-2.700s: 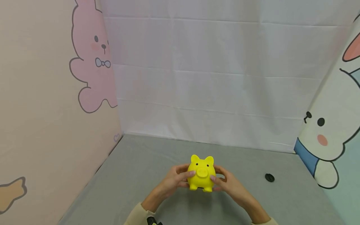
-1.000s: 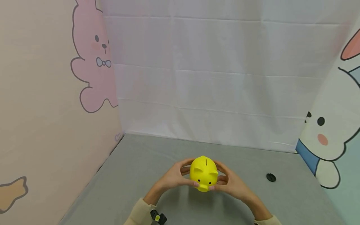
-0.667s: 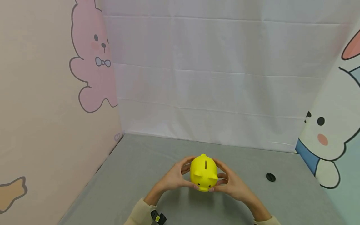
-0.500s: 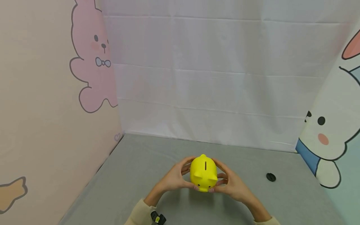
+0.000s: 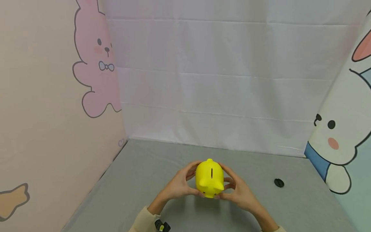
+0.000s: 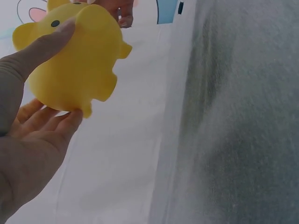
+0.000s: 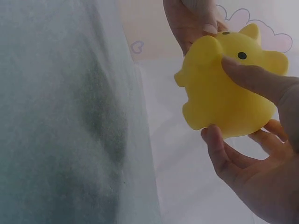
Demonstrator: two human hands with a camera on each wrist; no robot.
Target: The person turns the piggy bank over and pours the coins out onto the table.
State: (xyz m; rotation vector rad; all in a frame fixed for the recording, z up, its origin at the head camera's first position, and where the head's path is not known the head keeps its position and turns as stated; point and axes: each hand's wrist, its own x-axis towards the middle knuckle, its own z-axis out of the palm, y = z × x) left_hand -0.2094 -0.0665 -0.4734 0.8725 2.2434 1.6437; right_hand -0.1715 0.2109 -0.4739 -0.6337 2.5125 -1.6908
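A yellow piggy bank (image 5: pixel 208 180) is held between both hands above the grey table, its coin slot facing up and its snout tipped down toward the person. My left hand (image 5: pixel 181 183) grips its left side, thumb by the snout and fingers behind. On the other side my right hand (image 5: pixel 240 190) grips it the same way. In the left wrist view, the piggy bank (image 6: pixel 77 56) shows its feet off the cloth, with the left thumb (image 6: pixel 49 44) on its face. The right wrist view shows the piggy bank (image 7: pixel 224 93) with the right thumb (image 7: pixel 254 79) near an eye.
A small round black plug-like piece (image 5: pixel 279 183) lies on the grey table (image 5: pixel 150 161), right of the hands. A white cloth wall (image 5: pixel 220 80) stands behind. Cartoon-printed walls rise at left and right. A black device (image 5: pixel 162 225) is strapped at the left sleeve.
Earlier the piggy bank faced the person upright; its snout has since tipped down, bringing the coin slot on top into view. Both hands keep hold of it. The black piece has not moved.
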